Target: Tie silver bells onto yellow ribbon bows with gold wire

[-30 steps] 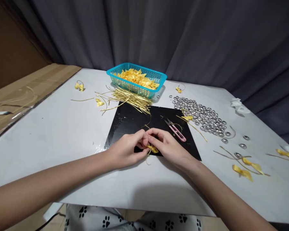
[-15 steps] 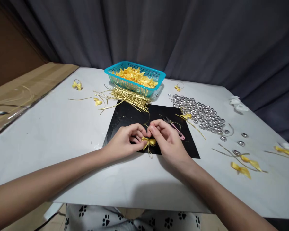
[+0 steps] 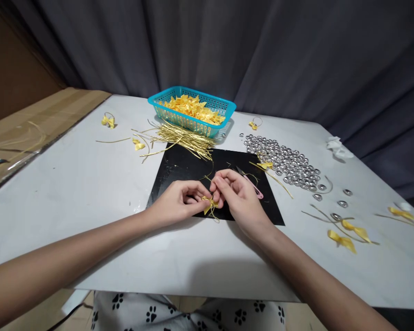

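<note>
A small yellow ribbon bow (image 3: 207, 209) is held between the thumb and fingers of my left hand (image 3: 179, 197), over the near part of a black mat (image 3: 179, 165). Thin gold cord (image 3: 214, 217) loops below the bow, and a strand rises past my fingertips. My right hand (image 3: 239, 193) is pinched closed on the cord just right of the bow; its fingertips hide the exact grip. Pink-handled scissors (image 3: 257, 188) lie on the mat beside my right hand, partly covered by it.
Behind the mat lie a bundle of gold cords (image 3: 184, 138) and a teal basket (image 3: 229, 110) of yellow bows. Silver beads (image 3: 283, 161) spread at the right, with loose bows (image 3: 343, 241) nearer me. A bow on a ring (image 3: 108, 121) sits far left; white tissue (image 3: 338, 147) lies far right.
My right fingers have moved slightly down and closer over the bow, covering its right loop. The left hand keeps its hold. The whole view has shifted a little.
</note>
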### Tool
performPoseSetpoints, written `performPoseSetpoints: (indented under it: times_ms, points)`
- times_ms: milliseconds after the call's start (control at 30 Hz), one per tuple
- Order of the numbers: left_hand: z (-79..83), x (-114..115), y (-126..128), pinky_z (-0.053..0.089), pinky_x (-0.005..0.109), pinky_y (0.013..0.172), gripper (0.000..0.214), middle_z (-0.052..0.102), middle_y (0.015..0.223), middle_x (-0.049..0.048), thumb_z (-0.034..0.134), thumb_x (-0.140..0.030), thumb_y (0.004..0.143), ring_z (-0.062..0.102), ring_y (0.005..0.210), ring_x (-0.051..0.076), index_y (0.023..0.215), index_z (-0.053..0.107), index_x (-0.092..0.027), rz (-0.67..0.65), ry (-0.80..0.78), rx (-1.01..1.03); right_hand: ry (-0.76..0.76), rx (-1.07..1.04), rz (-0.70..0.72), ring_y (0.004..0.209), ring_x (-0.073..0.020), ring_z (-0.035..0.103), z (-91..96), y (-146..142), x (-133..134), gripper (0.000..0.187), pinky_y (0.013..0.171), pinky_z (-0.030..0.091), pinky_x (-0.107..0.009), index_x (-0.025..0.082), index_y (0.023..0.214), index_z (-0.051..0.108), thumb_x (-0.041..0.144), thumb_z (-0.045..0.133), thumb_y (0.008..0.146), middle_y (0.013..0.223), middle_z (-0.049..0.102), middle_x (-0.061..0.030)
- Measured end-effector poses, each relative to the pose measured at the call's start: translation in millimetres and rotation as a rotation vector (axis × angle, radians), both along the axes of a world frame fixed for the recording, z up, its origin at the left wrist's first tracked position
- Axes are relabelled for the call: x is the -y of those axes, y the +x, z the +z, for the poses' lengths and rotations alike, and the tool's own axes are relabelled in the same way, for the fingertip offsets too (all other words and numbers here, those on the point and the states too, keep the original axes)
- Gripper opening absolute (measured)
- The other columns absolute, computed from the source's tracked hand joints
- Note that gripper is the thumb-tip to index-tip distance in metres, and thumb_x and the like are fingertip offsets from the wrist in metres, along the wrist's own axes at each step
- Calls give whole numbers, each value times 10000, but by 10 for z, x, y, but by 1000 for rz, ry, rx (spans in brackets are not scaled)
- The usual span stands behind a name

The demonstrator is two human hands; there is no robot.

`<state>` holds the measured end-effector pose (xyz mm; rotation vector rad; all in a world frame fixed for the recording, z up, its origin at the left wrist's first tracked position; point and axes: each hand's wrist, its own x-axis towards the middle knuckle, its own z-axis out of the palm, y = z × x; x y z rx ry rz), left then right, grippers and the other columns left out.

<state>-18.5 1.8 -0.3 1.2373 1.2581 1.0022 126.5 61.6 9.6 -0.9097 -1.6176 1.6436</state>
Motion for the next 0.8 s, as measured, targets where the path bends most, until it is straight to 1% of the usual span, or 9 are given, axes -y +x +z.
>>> performPoseSetpoints:
  times_ms: [100,200,300,400,467,533,633,700,800]
  points:
    - [-8,-1,-2,402,214,577,163,638,713,18,648,-290,760,543,633,95,778,634,-128,9,2,-5,-41,-4,-1,468,-42,469,-12,-1,-16,222,467,385,-175,155,786,518,361,579,842,612,541,39]
    - [-25,-6,-5,399,208,574,155,627,702,12,621,-280,781,526,618,87,757,624,-127,8,-2,-32,-61,-24,27,484,-37,463,2,-4,-1,213,474,397,-169,155,800,527,355,594,833,641,552,33]
    - [-21,-4,-4,395,203,575,136,617,704,8,602,-255,791,516,623,83,760,626,-125,-24,1,-71,-29,-58,32,512,-42,468,41,3,29,199,480,423,-165,159,798,529,339,613,820,652,552,31]
    - [-2,2,-2,379,193,556,133,583,678,-10,593,-250,792,487,603,73,756,628,-127,-33,25,-88,15,-93,-2,511,-46,468,71,13,51,195,475,442,-167,165,786,532,335,621,813,650,549,33]
    - [7,2,-1,371,189,543,130,568,664,-17,597,-249,783,477,593,70,749,629,-127,-38,34,-98,6,-109,-20,511,-48,467,69,15,54,195,476,451,-170,169,782,538,340,629,805,654,550,32]
    - [6,-3,-1,379,188,547,121,572,665,-15,609,-243,763,487,598,71,745,629,-125,-35,22,-88,-29,-123,-30,508,-49,470,54,14,37,204,477,455,-171,169,766,546,348,641,792,651,551,31]
    - [-7,-13,-4,410,196,567,116,578,651,-17,633,-235,717,506,594,75,755,627,-126,-4,-31,-42,-158,-143,-38,490,-39,465,41,26,-40,223,483,453,-161,157,718,555,343,668,765,636,543,33]
    - [-18,-16,-4,419,200,561,98,564,607,-28,638,-193,675,498,564,74,746,637,-126,-12,-38,-78,-234,-185,-97,480,-25,457,61,55,-121,215,482,441,-137,152,692,553,310,691,738,625,531,40]
    - [-28,-10,-2,419,200,537,92,557,571,-30,617,-148,641,489,538,75,723,654,-130,-39,-8,-181,-244,-257,-231,492,-12,449,134,122,-244,174,490,438,-106,153,704,558,243,707,712,655,534,42]
